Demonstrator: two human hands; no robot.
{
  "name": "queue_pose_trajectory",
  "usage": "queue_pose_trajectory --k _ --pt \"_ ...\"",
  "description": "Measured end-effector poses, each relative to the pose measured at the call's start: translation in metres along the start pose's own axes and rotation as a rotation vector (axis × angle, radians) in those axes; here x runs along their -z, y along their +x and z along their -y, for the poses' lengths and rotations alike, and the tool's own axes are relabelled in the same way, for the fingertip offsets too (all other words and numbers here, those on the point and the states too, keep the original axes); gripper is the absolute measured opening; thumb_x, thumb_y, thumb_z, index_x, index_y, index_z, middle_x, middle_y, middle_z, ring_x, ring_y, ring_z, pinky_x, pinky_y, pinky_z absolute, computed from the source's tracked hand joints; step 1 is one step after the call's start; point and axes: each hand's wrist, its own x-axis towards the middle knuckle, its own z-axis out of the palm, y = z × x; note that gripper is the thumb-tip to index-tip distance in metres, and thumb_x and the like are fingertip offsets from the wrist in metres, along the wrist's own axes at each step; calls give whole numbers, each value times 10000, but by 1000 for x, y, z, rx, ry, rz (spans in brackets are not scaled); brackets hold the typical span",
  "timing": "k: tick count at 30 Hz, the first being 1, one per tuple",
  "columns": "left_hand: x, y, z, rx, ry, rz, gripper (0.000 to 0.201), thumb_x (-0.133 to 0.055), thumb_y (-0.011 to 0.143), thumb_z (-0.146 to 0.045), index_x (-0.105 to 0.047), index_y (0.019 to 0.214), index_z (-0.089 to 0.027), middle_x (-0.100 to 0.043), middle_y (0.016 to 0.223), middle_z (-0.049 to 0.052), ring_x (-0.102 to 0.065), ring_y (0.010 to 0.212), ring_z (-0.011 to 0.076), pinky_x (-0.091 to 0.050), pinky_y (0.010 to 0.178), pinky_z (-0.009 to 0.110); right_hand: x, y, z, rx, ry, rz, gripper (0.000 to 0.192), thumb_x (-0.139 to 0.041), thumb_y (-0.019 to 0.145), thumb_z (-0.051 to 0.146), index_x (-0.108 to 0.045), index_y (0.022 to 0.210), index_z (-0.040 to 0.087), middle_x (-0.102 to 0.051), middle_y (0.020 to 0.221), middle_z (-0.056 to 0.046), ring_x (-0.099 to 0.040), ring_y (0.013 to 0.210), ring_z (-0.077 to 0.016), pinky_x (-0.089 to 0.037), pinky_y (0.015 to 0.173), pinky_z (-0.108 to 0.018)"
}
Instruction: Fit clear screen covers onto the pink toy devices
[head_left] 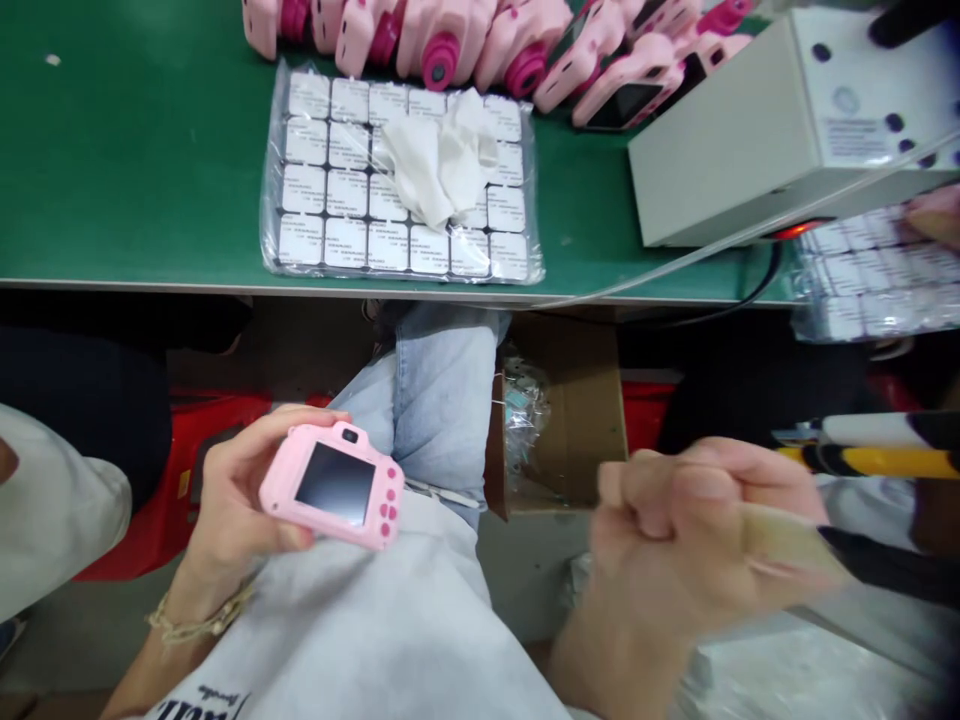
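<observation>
Green matting covers the table, whose near edge carries a bagged tray of white blocks with a crumpled wipe laid on top, kept within reach. Pink cameras are lined along the far edge beside a grey box. Below the edge, over the lap, a pink camera is clasped screen-up in the left hand. The right hand is clenched, blurred; its contents cannot be told.

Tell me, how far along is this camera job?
Done: I cannot tell; a row of pink toy cameras lies on the green table. In hand: the left hand holds one pink camera; the blurred right hand is closed. Left: the bag of small white packs looks full.
</observation>
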Motion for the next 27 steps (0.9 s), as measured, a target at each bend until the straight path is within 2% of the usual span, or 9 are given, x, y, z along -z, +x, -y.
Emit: queue_pose_trajectory --k 2,4,7,10,13,17,21,25,27 --pt "6 3 -1 -3 -50 13 679 -1071 614 -596 -885 1198 -304 -866 1191 73 -810 1046 281 -687 897 340 24 -4 -37 -177 -183 -184 308 -836 889 498 -658 885 247 -515 552 97 -403 410 -118 -322 434 -273" --pt "7 7 -4 3 -112 59 663 -1089 616 -539 -867 1209 -345 -847 1267 53 -809 1096 279 -683 942 356 43 -14 -73 -466 -568 -89 520 -735 836 757 -696 894 242 -661 623 9 -574 531 -193 -414 529 -319" --pt "-1 16 -9 10 -171 116 604 -1070 694 -462 -826 1242 -388 -772 1457 50 -782 1238 303 -657 1023 403 56 -36 -107 -638 -766 42 727 -625 678 974 -669 722 250 -682 556 -84 -610 524 -270 -435 559 -384" --pt "-7 27 -7 -8 -182 148 561 -1025 763 -425 -770 1262 -392 -757 1432 59 -773 1246 305 -656 976 377 51 -41 -105 -633 -786 9 796 -561 659 1040 -663 704 252 -721 581 -117 -628 519 -283 -455 560 -388" --pt "-1 37 2 -66 -84 133 535 -976 789 -477 -723 1246 -361 -765 1235 48 -787 1005 231 -650 846 286 32 -21 -84 -525 -739 -42 758 -603 774 981 -714 800 231 -795 713 -110 -706 627 -275 -507 627 -354" --pt "25 48 7 -104 239 -39 647 -897 814 -507 -694 1396 -312 -736 1283 86 -763 1016 261 -657 849 292 7 24 -73 -333 -653 -100 615 -660 890 844 -727 916 233 -815 795 -91 -774 787 -278 -563 774 -327" --pt "48 56 -14 -145 525 -227 526 -890 813 -370 -744 1311 -285 -717 1377 87 -715 1289 365 -614 1138 438 9 46 -113 -437 -746 -175 573 -583 833 811 -693 885 252 -812 823 -132 -803 852 -352 -582 809 -404" --pt "56 80 -35 -228 581 -476 476 -862 851 -456 -753 1293 -316 -740 1358 37 -699 1326 367 -551 1254 504 28 28 -153 -621 -838 -220 397 -536 751 691 -618 685 308 -683 561 -128 -712 569 -409 -521 599 -475" --pt "64 99 -37 -271 657 -488 512 -862 838 -524 -761 1302 -332 -733 1379 27 -707 1306 364 -575 1232 504 35 14 -155 -688 -857 -205 346 -528 731 658 -564 619 332 -631 496 -122 -640 464 -395 -478 535 -473"
